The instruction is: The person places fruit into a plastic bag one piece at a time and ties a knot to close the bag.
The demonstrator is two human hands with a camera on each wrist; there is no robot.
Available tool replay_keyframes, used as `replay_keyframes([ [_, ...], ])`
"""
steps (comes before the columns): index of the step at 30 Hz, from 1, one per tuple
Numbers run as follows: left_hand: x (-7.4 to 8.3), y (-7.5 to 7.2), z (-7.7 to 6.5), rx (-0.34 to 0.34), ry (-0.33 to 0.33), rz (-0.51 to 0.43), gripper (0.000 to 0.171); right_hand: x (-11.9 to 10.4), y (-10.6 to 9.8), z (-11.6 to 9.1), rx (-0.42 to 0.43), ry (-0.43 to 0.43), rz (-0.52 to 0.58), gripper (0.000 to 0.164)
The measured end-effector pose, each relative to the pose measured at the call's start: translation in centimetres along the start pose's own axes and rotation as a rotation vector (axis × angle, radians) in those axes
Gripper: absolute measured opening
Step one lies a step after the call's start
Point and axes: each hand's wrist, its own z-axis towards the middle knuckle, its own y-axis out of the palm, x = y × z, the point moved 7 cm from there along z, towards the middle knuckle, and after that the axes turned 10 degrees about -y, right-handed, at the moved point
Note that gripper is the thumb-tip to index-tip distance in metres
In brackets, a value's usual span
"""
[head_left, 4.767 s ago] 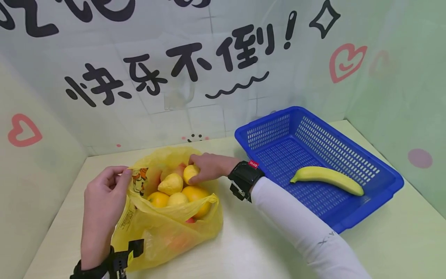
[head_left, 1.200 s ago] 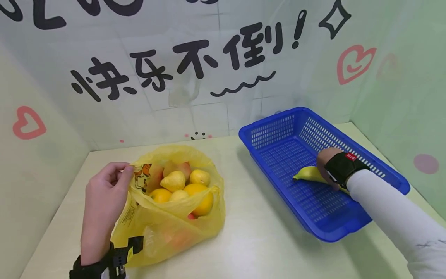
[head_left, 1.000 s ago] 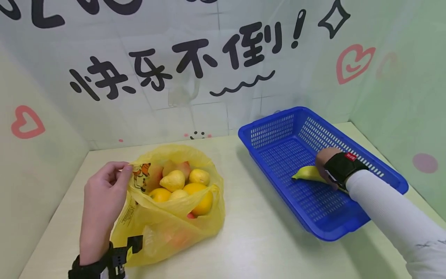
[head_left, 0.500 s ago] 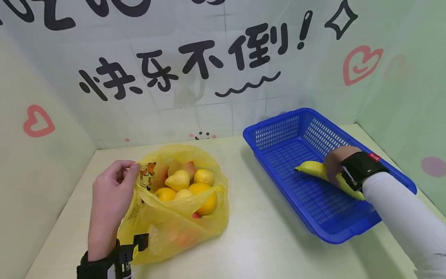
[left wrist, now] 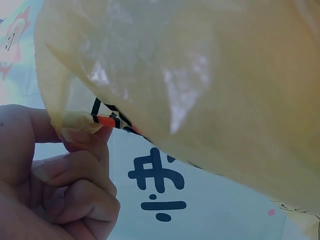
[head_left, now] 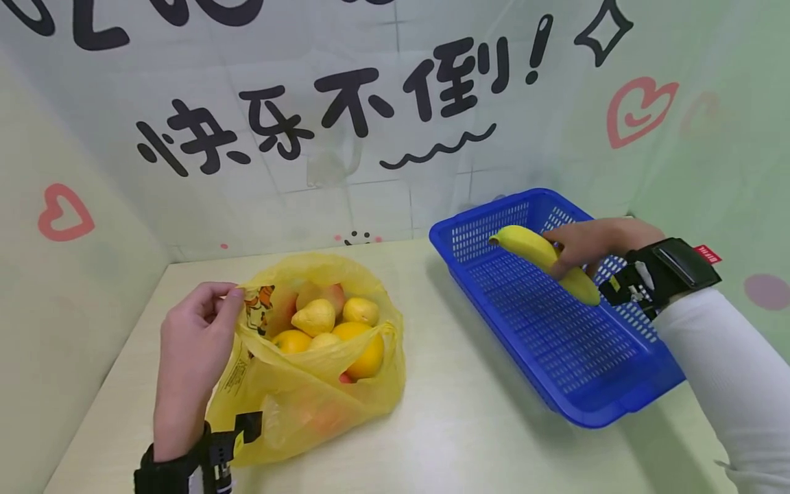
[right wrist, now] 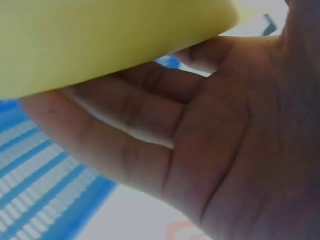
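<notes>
Head view: blue basket (head_left: 568, 343) sat at four o'clock, yellow bag (head_left: 308, 415) at seven. My left hand (head_left: 197, 328) pinched the bag's edge; had that thin plastic slipped, the mouth could've sagged. My right hand (head_left: 589, 241) gripped the tilted banana (head_left: 535, 251) above the basket, at three: fingertips only, palm off it, so it might've swivelled or dropped.

I count one left hand (head_left: 196, 336), one right hand (head_left: 586, 241) and two black wristbands (head_left: 675, 267). There's one banana (head_left: 529, 248), one blue basket (head_left: 555, 350) right of centre in the frame, and one yellow bag (head_left: 315, 422) left of centre. Three small yellow fruits (head_left: 315, 317) and two oranges (head_left: 291, 341) show in its mouth; the reddish fruits (head_left: 336, 296) I can't number. Upper right, one exclamation mark (head_left: 540, 44).
</notes>
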Motion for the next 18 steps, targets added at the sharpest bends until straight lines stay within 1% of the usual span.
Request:
replay_keyframes([
  [4, 0.0, -0.1, -0.1, 0.004, -0.009, 0.003, 0.031, -3.0, -1.0, 0.4, 0.09, -0.086, -0.072, 0.045],
  [7, 0.1, -0.1, -0.1, 0.007, -0.008, 0.001, 0.03, -5.0, -1.5, 0.7, 0.157, -0.131, -0.14, 0.039],
  [9, 0.1, -0.1, -0.1, 0.009, -0.004, -0.001, 0.03, -6.2, -1.7, 1.0, 0.186, -0.15, -0.168, 0.037],
  [13, 0.1, 0.0, -0.2, 0.009, -0.001, -0.002, 0.03, -8.7, -1.7, 1.9, 0.211, -0.176, -0.206, 0.036],
  [18, 0.2, 0.0, -0.2, 0.003, -0.002, -0.007, 0.03, -12.0, -1.0, 3.6, 0.199, -0.185, -0.246, 0.039],
])
